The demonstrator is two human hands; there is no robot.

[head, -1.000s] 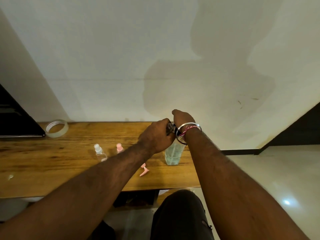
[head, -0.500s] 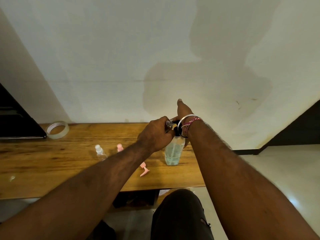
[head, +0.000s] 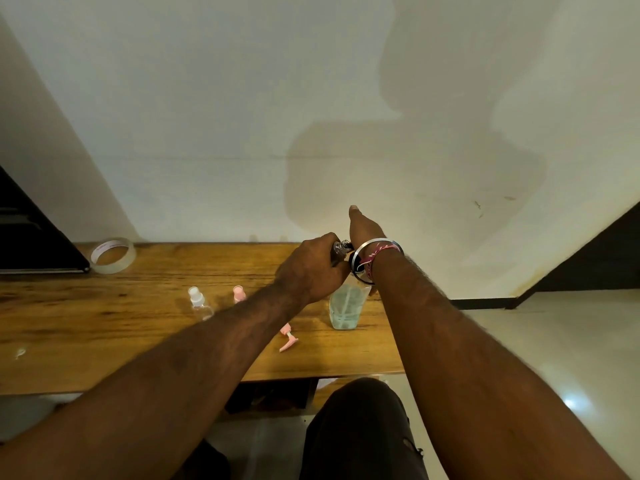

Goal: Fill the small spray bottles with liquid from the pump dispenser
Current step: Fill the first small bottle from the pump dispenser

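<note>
Desk: our long wooden desk [head: 104, 327] carries everything.
Dispenser: clear plastic pump dispenser [head: 344, 306] stands near its right end, light, slippery; hold the body.
Grips: left hand [head: 311, 271] closed around a small clear spray bottle [head: 338, 250]; right hand [head: 363, 230] on the pump, closure unclear.

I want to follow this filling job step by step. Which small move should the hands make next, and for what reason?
Probably press the pump head down. The left hand holds a small clear spray bottle at the top of the clear pump dispenser with pale liquid, and the right hand sits raised over the pump. How full the held bottle is cannot be seen.
</note>
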